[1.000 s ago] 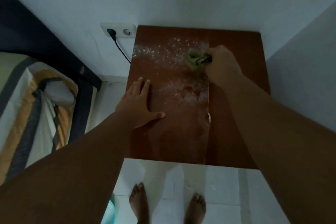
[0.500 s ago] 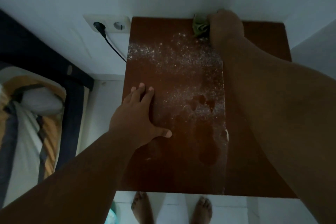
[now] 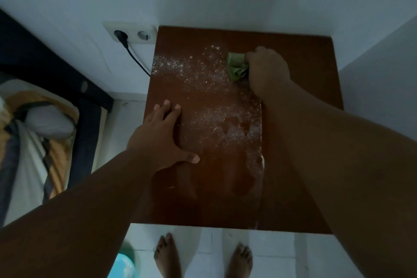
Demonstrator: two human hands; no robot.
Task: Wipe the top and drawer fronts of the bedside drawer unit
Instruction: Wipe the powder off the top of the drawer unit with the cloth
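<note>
Unit top: The brown top of the bedside drawer unit (image 3: 311,63) sits in the room corner against the back wall, directly below you.
Soil: White powder (image 3: 180,67) is scattered across the far-left and middle areas. A thin pale ridge (image 3: 261,160) runs front to back beside your right forearm. The strip to the right of the ridge looks clean.
Cloth: The bunched green cloth (image 3: 235,67) lies on the top at the edge of the powder, toward the far side.
Right hand: Your right hand (image 3: 267,70) has its fingers curled round the cloth and presses it down.
Left hand: Your left hand (image 3: 158,135) rests flat near the left edge, fingers straight, holding nothing.
Step in hand: You appear to be wiping the top, which is judged partly done.
Next move: Drag the cloth left through the powder in overlapping strokes, and lift your left hand to clear beneath it.
Drawer fronts: Not in view, so judged not yet wiped.
Surroundings: A wall socket (image 3: 130,34) with a plugged cable sits just left of the unit. A bed (image 3: 45,131) lies farther left.
</note>
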